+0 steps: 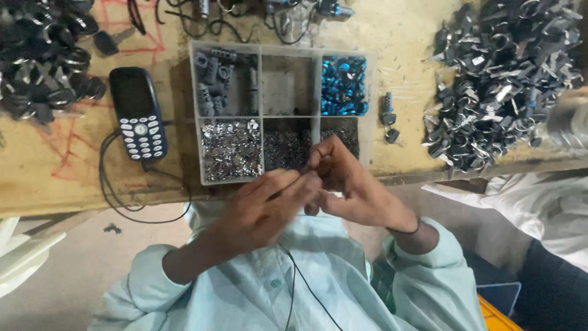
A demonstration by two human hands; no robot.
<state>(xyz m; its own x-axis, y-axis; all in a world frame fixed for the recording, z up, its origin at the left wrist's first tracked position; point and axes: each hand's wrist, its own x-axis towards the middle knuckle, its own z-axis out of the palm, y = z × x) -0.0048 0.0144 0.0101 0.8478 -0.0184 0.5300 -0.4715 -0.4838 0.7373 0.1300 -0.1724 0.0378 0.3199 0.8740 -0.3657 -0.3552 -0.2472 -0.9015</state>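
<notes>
My left hand [260, 205] and my right hand [349, 184] meet in front of my chest, just below the near edge of a clear plastic compartment tray [260, 110]. Their fingertips pinch together around something small that I cannot make out. The tray holds grey cylinders [214, 76] at top left, shiny blue metal parts [343, 86] at top right, and tiny silver pieces [229, 147] in the lower compartments. My right fingers overlap the tray's lower right compartment.
A dark blue keypad phone [138, 113] with a black cable lies left of the tray on the worn wooden bench [404, 43]. Heaps of black and silver metal parts sit at far right [502, 79] and far left [43, 55]. Two small lock cylinders [389, 116] lie beside the tray.
</notes>
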